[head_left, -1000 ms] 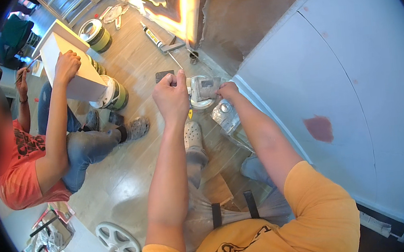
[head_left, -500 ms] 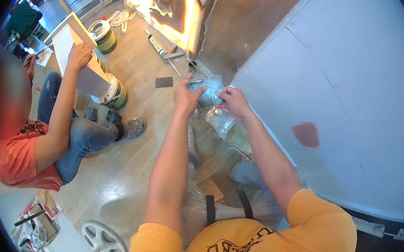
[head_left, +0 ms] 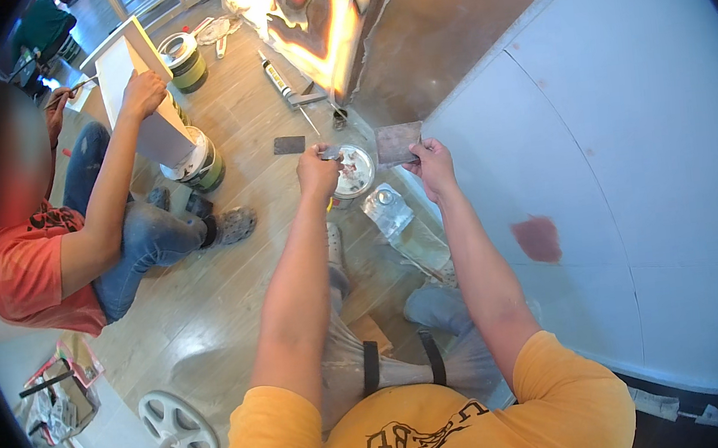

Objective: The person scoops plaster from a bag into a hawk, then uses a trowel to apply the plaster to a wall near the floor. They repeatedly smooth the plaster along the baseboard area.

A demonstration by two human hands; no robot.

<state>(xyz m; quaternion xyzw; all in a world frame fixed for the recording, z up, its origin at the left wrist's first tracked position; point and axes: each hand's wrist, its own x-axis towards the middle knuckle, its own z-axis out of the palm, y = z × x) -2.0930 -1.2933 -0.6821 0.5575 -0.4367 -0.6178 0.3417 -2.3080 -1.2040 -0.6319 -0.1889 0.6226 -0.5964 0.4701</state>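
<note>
My left hand (head_left: 319, 170) is closed on a small grey scraper blade (head_left: 331, 153) at the near left edge of an open round tin (head_left: 357, 172) with pale, mottled filler in it. My right hand (head_left: 431, 165) pinches a flat, square, scuffed metal plate (head_left: 398, 141) to the right of the tin, apart from the left hand's piece. Just below the tin stands a silvery metal can (head_left: 388, 215) with a round cap. A dark rectangular plate (head_left: 290, 145) lies on the floor to the left of my left hand.
A co-worker (head_left: 41, 285) in red sits at left, holding a white board (head_left: 129, 82) over paint buckets (head_left: 207, 169). A sealant tube (head_left: 274, 73) lies ahead. A white wall (head_left: 629, 155) rises at right, a glaring panel (head_left: 300, 18) behind. A wheel-based stand (head_left: 179, 423) is lower left.
My hands first came together on the metal plate over the tin; now they are apart, the plate moved right in my right hand, uncovering the tin's contents. The view has shifted slightly.
</note>
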